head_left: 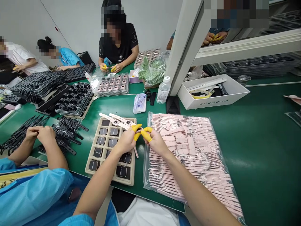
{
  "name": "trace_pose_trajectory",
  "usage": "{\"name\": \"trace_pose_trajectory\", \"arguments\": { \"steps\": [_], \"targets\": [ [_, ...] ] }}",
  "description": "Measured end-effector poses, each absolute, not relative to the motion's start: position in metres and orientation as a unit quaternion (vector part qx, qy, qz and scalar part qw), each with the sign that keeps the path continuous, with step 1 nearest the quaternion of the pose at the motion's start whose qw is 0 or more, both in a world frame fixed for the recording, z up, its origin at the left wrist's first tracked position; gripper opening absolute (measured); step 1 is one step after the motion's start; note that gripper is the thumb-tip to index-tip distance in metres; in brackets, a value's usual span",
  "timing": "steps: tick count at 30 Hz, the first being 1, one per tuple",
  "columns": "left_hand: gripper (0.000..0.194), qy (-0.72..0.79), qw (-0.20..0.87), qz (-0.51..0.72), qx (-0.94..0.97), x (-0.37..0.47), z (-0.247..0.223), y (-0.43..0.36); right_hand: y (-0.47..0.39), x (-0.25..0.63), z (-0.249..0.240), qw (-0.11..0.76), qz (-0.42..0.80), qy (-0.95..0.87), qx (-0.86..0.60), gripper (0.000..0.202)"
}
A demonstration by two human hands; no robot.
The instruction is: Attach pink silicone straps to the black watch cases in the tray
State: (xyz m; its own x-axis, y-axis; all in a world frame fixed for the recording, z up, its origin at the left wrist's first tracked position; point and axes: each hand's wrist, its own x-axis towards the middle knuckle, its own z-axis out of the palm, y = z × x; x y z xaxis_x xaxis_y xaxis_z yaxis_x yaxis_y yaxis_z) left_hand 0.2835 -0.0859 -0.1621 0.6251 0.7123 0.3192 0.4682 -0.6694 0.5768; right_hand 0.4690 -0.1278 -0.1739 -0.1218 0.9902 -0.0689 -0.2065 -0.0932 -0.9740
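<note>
Pink straps (162,172), black watch cases (121,171), beige tray (132,174), yellow finger covers (146,135), green tabletop (263,141), white box (204,103).

1. Our hands (125,142) wear yellow finger cots (146,136) — snug, smooth caps over thumb and fingertips.
2. Our forearms (100,179) are bare; on the left arm, a bright blue sleeve (76,220) shows.
3. Across our front lies white cloth (148,213), with black fabric (122,198) beside it.
4. Blue cloth (110,215) borders the white — on both sides.

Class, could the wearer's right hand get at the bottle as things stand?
Probably yes: only the low bag and table seem to lie between the right hand and bottle. It may first need to release the small piece it pinches.
</note>
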Motion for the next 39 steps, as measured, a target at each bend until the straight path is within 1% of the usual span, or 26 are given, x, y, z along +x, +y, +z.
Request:
{"name": "trace_pose_trajectory", "arguments": {
  "steps": [3, 6, 12, 16, 18, 20, 23, 25, 28, 30, 32, 35, 39],
  "targets": [
    [0.042, 0.386, 0.198, 0.326, 0.84, 0.28, -0.164, -0.081, -0.125, 0.472, -0.179, 0.486, 0.541, -0.501, -0.469, 0.035],
    [0.038, 0.409, 0.192, 0.364, 0.814, 0.276, -0.159, -0.075, -0.124, 0.472, -0.182, 0.484, 0.506, -0.528, -0.48, 0.034],
    [0.038, 0.415, 0.213, 0.341, 0.816, 0.268, -0.132, -0.068, -0.124, 0.474, -0.174, 0.484, 0.436, -0.575, -0.495, 0.034],
    [0.042, 0.443, 0.198, 0.267, 0.833, 0.255, -0.108, -0.064, -0.123, 0.477, -0.169, 0.48, 0.371, -0.628, -0.488, 0.032],
    [0.043, 0.449, 0.173, 0.215, 0.85, 0.246, -0.096, -0.062, -0.12, 0.477, -0.174, 0.46, 0.337, -0.656, -0.494, 0.027],
    [0.04, 0.448, 0.13, 0.159, 0.87, 0.235, -0.087, -0.06, -0.117, 0.477, -0.18, 0.426, 0.304, -0.69, -0.5, 0.022],
    [0.029, 0.454, 0.034, 0.051, 0.889, 0.219, -0.078, -0.058, -0.115, 0.477, -0.182, 0.382, 0.271, -0.732, -0.496, 0.026],
    [0.021, 0.476, -0.031, -0.042, 0.878, 0.212, -0.074, -0.059, -0.116, 0.477, -0.177, 0.336, 0.261, -0.752, -0.504, 0.025],
    [0.02, 0.503, -0.077, -0.144, 0.849, 0.208, -0.066, -0.064, -0.119, 0.479, -0.162, 0.23, 0.253, -0.775, -0.532, 0.026],
    [0.024, 0.5, -0.087, -0.169, 0.845, 0.209, -0.062, -0.067, -0.121, 0.479, -0.155, 0.179, 0.246, -0.785, -0.54, 0.029],
    [0.026, 0.493, -0.095, -0.174, 0.847, 0.208, -0.06, -0.068, -0.122, 0.478, -0.152, 0.159, 0.24, -0.789, -0.543, 0.028],
    [0.029, 0.495, -0.098, -0.162, 0.848, 0.201, -0.062, -0.066, -0.123, 0.478, -0.151, 0.163, 0.246, -0.786, -0.543, 0.026],
    [0.033, 0.497, -0.088, -0.132, 0.853, 0.191, -0.066, -0.06, -0.125, 0.479, -0.151, 0.197, 0.236, -0.769, -0.561, 0.032]
  ]
}}
